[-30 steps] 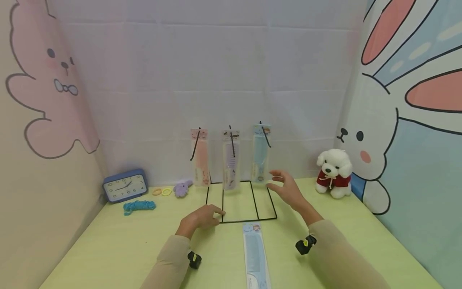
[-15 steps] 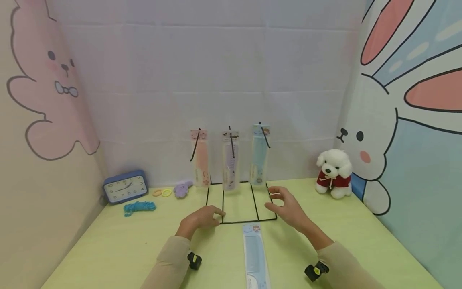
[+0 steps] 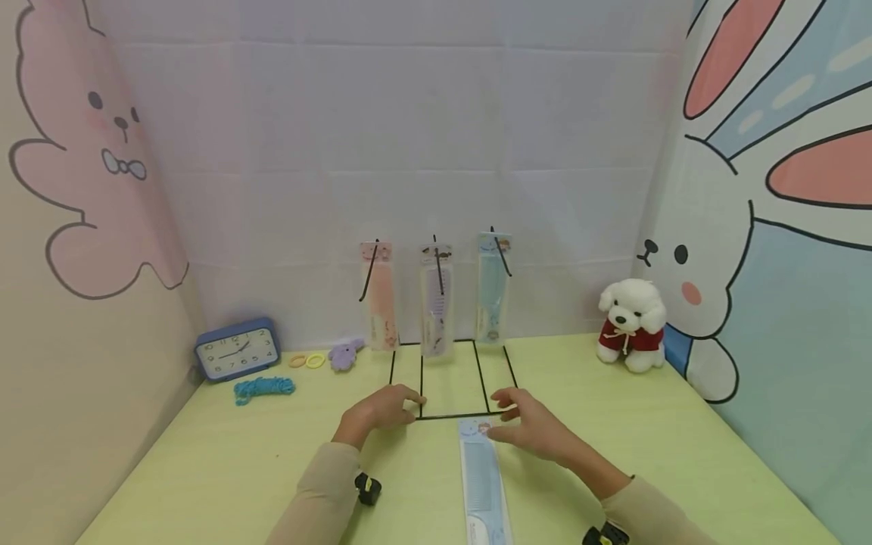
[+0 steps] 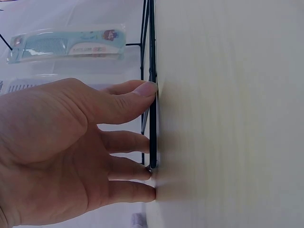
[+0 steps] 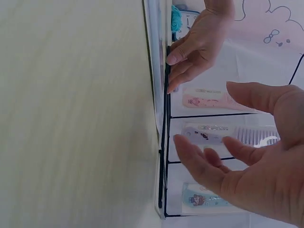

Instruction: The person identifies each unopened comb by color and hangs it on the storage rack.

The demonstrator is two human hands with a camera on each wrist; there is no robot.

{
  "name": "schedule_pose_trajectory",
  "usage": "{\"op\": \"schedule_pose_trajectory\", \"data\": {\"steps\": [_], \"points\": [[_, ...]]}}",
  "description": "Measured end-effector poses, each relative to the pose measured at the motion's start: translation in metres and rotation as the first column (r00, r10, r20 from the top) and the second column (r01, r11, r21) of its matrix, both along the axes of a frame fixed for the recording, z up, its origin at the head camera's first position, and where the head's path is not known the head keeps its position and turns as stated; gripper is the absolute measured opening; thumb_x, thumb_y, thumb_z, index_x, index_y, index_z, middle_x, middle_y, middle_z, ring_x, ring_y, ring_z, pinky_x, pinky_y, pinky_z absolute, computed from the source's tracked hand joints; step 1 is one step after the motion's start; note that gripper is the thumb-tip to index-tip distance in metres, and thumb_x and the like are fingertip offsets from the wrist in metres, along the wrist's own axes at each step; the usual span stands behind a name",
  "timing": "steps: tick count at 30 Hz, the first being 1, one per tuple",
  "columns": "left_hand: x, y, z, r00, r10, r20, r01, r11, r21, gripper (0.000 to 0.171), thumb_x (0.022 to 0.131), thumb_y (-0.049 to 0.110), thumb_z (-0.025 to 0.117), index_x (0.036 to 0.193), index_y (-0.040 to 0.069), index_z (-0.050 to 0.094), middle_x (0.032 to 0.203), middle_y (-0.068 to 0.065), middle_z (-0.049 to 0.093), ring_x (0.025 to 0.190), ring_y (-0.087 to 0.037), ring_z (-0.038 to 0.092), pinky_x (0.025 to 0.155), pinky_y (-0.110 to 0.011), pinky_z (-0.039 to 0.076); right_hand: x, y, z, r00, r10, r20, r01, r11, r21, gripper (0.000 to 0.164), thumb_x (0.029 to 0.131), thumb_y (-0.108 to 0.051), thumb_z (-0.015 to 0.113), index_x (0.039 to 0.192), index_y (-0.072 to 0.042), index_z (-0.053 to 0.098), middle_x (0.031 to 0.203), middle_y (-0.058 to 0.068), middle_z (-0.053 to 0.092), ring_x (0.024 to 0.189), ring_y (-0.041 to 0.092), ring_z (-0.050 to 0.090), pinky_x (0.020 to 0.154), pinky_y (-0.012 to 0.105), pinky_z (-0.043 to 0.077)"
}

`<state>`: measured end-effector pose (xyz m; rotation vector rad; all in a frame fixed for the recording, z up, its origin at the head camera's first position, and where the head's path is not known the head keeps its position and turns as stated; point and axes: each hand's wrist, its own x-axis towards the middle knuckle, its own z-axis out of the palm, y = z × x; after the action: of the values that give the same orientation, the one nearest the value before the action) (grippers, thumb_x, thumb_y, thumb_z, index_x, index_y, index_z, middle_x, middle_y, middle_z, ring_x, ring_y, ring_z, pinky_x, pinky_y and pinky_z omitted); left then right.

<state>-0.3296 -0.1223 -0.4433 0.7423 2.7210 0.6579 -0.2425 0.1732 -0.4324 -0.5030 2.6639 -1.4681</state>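
A black wire display rack stands on the table. Packaged combs hang from its hooks: pink, purple and blue. My left hand rests on the rack's front left corner; in the left wrist view its thumb and fingertips press on the black wire near the tabletop. Another packaged blue comb lies flat in front of the rack. Over its top end reaches my right hand, thumb and fingers spread apart. The right wrist view shows nothing between those fingers.
To the left are a blue clock, a turquoise cord bundle, two small rings and a purple plush toy. A white toy dog sits at the back right. Printed cloth walls enclose the table.
My right hand has come down and toward me, from beside the hanging blue comb to the top end of the flat packaged comb. My left hand has stayed on the rack's corner.
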Motion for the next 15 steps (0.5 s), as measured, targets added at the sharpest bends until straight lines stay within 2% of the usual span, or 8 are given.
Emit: {"op": "schedule_pose_trajectory", "data": {"steps": [3,7,11,15], "points": [[-0.001,0.000,-0.001,1.000,-0.002,-0.002,0.002,1.000,0.001,0.037,0.094,0.004,0.068,0.131,0.009,0.067,0.139,-0.013,0.058,0.129,-0.033,0.051,0.098,-0.048,0.046,0.004,-0.004,-0.004,0.998,-0.015,0.056,0.011,0.997,0.073,0.067,0.083,-0.023,0.083,0.135,0.006,0.050,0.125,0.023,0.053,0.110,0.037,0.055,0.084,0.049,0.052],[-0.002,0.000,-0.002,1.000,-0.006,-0.002,0.006,1.000,0.006,0.037,0.094,0.004,0.068,0.130,0.009,0.067,0.138,-0.013,0.058,0.128,-0.032,0.052,0.097,-0.048,0.046,0.007,-0.009,-0.006,0.996,-0.052,0.067,0.037,0.977,0.211,0.080,0.075,-0.032,0.089,0.134,0.005,0.050,0.117,0.021,0.056,0.105,0.036,0.057,0.085,0.052,0.050],[-0.001,0.000,-0.001,1.000,-0.005,-0.002,0.005,1.000,0.009,0.036,0.094,0.004,0.068,0.130,0.009,0.067,0.138,-0.013,0.058,0.130,-0.034,0.051,0.100,-0.049,0.045,0.012,-0.017,-0.007,0.996,-0.068,0.060,0.047,0.951,0.305,0.093,0.068,-0.038,0.093,0.136,0.006,0.047,0.123,0.027,0.053,0.113,0.041,0.056,0.091,0.056,0.048],[-0.001,0.001,-0.001,1.000,-0.001,0.002,0.001,1.000,0.006,0.036,0.094,0.005,0.068,0.130,0.010,0.067,0.139,-0.013,0.058,0.130,-0.034,0.051,0.100,-0.049,0.045,0.020,-0.026,-0.008,0.997,-0.068,0.040,0.045,0.908,0.416,0.107,0.065,-0.047,0.093,0.141,0.007,0.042,0.127,0.034,0.045,0.118,0.046,0.049,0.093,0.059,0.046]]}}
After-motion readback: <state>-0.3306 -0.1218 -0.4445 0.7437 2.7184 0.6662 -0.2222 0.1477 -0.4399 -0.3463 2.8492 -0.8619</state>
